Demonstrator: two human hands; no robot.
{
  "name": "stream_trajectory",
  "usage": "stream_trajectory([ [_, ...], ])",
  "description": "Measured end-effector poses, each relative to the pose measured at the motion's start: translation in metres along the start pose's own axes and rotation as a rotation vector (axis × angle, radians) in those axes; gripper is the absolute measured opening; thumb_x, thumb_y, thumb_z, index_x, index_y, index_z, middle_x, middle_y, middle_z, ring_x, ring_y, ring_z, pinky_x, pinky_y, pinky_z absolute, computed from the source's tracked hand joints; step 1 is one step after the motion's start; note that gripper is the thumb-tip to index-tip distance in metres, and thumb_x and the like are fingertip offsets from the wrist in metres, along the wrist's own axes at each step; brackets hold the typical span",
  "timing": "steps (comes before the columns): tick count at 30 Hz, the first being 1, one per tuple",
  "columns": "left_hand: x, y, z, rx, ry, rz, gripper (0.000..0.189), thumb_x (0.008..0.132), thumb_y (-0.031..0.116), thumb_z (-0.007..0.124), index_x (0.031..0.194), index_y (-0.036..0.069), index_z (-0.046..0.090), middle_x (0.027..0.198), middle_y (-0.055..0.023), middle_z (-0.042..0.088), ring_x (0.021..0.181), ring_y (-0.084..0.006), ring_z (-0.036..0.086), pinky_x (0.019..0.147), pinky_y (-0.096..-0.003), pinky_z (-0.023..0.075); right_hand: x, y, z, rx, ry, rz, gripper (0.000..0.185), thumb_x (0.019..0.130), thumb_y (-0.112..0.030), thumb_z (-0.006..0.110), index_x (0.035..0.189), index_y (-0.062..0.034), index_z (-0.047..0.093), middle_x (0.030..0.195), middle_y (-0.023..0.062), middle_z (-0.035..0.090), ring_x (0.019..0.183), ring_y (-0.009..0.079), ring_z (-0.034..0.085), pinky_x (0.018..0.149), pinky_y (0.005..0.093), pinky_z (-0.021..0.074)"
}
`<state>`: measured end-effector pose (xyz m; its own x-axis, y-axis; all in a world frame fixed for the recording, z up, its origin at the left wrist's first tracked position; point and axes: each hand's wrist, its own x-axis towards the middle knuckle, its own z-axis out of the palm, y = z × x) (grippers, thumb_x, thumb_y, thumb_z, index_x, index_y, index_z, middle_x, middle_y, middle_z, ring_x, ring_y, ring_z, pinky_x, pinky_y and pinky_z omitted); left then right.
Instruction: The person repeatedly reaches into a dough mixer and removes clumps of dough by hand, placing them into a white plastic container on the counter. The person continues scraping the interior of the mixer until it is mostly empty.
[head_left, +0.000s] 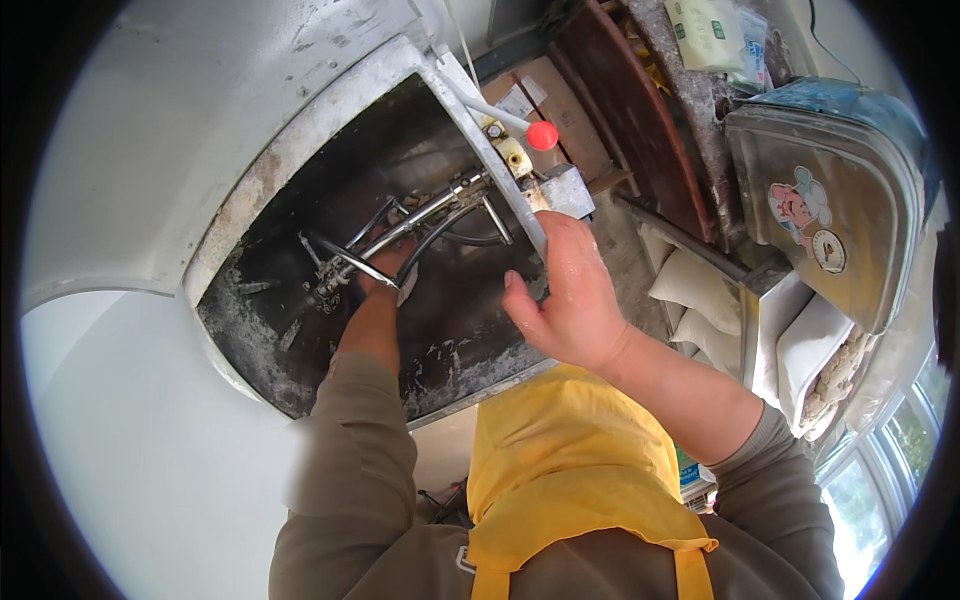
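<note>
My left hand (390, 259) reaches deep into the metal trough of a dough mixer (465, 315). It is behind the shiny bar agitator (431, 214), which hides most of the fingers. A small pale piece (407, 287), perhaps dough or cloth, shows beside that wrist. Bits of dough cling to the agitator's shaft and its left end. My right hand (570, 289) straddles the trough's right rim (491, 154) near the front corner. Its thumb points inward over the trough, while the other fingers are mostly hidden on the outer side. White residue marks the trough's walls.
Outside the right rim, a lever with a red knob (541, 136) sticks out near a metal box (566, 191). A clear lidded bin (825, 195) with a cartoon chef sticker stands at the right. White sacks (697, 292) lie below it. Wrapped packages (705, 34) rest on the dusty counter.
</note>
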<state>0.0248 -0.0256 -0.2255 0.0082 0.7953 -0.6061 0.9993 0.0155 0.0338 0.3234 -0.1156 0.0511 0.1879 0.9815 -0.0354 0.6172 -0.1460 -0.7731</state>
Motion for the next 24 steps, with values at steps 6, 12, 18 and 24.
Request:
stream_trajectory([
  [6,-0.054,-0.011,-0.018,0.077,-0.077,-0.235,0.095,0.09,0.075,0.063,0.159,0.012,0.045,0.155,-0.0218,0.056,0.138,-0.0401,0.059,0.113,-0.051,0.0482,0.0,0.003,0.002,-0.008,0.007,-0.012,0.06,0.085,-0.01,0.076,0.136,0.0079,0.05,0.127,0.0279,0.059,0.115,0.0473,0.058,0.101,0.0499,0.0506],
  [12,-0.049,-0.016,-0.007,-0.03,-0.006,-0.202,0.102,0.082,0.064,0.077,0.164,0.017,0.038,0.136,-0.0194,0.071,0.118,-0.04,0.072,0.101,-0.0492,0.0565,0.0,0.002,0.001,-0.021,-0.012,0.036,0.06,0.084,-0.01,0.077,0.136,0.0067,0.051,0.129,0.0268,0.059,0.116,0.0469,0.058,0.101,0.0497,0.0511],
  [18,-0.025,-0.009,-0.017,-0.068,-0.121,-0.261,0.098,0.081,0.064,0.071,0.163,0.019,0.04,0.145,-0.017,0.067,0.13,-0.0377,0.066,0.109,-0.0498,0.0508,0.002,0.003,0.001,-0.007,-0.019,0.012,0.059,0.084,-0.009,0.077,0.134,0.0068,0.051,0.129,0.0268,0.059,0.116,0.0472,0.057,0.1,0.0503,0.0511],
  [24,-0.022,-0.023,-0.014,-0.006,-0.184,-0.231,0.1,0.087,0.08,0.061,0.165,0.021,0.039,0.159,-0.0138,0.057,0.14,-0.0379,0.059,0.113,-0.0502,0.0483,-0.002,0.002,0.001,-0.007,-0.002,-0.007,0.058,0.086,-0.009,0.075,0.135,0.0076,0.05,0.127,0.0277,0.059,0.116,0.0478,0.057,0.101,0.0514,0.0502],
])
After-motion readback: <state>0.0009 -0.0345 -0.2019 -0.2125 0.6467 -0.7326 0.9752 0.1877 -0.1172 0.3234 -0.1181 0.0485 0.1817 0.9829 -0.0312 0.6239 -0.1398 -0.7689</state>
